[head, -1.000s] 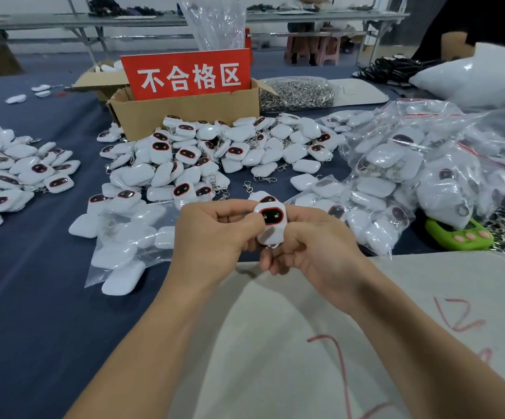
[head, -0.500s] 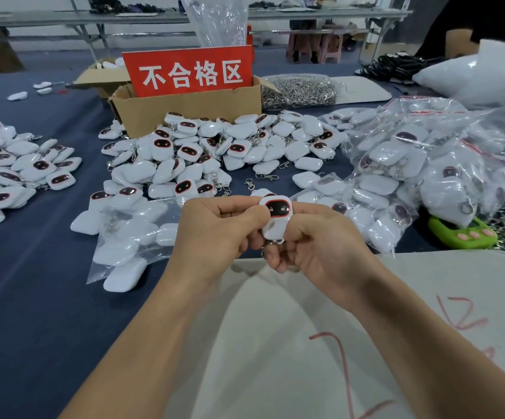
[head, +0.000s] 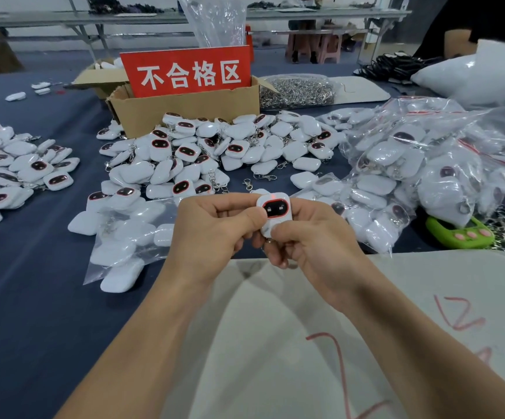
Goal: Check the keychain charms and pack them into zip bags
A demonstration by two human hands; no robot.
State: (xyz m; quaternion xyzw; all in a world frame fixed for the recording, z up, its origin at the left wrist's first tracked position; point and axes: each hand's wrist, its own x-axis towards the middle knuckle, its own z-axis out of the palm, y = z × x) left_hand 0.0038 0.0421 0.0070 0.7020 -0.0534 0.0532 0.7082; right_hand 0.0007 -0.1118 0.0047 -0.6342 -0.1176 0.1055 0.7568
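Centre frame: left hand (head: 212,231) and right hand (head: 314,249) each keep a grip clamped on one charm (head: 275,211), face up, likely to check its lit face

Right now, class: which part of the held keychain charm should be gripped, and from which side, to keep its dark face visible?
Grip the keychain charm by its white lower half and side edges, coming from below, as the left hand and right hand do. Its dark face fills the upper half, so low thumbs leave it uncovered.
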